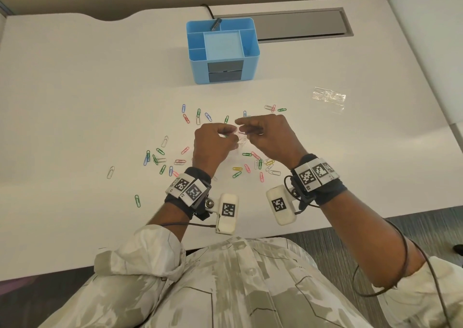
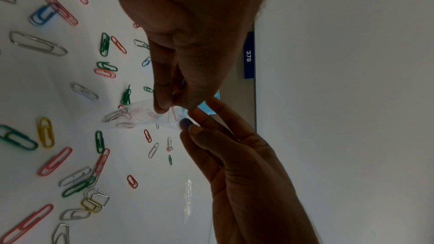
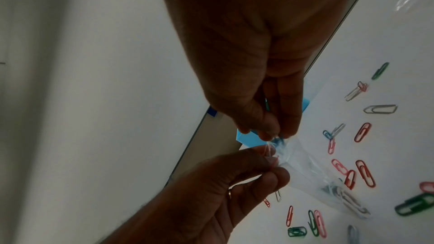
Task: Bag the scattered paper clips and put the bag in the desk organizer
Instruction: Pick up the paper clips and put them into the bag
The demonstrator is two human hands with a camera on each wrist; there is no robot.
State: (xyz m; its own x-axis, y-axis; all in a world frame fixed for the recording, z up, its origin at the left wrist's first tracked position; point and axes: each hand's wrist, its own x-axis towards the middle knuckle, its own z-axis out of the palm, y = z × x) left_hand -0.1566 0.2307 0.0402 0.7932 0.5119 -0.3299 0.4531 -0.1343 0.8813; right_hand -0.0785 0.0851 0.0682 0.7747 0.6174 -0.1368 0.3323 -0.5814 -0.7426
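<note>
A small clear bag (image 1: 241, 141) hangs between my hands above the white desk, with several clips lying in its bottom (image 2: 122, 116). My left hand (image 1: 232, 135) pinches one edge of the bag's mouth between thumb and finger (image 2: 162, 107). My right hand (image 1: 241, 128) pinches a blue paper clip (image 3: 279, 141) at the bag's mouth. Coloured and silver paper clips (image 1: 186, 118) lie scattered on the desk around and under both hands. The blue desk organizer (image 1: 198, 69) stands further back, its compartments open on top.
A second clear plastic bag (image 1: 329, 97) lies flat at the right. A grey cable slot (image 1: 300, 24) runs behind the organizer, and a dark pen-like object (image 1: 216, 24) sticks out of its back compartment. One green clip (image 1: 137, 200) lies near the front edge.
</note>
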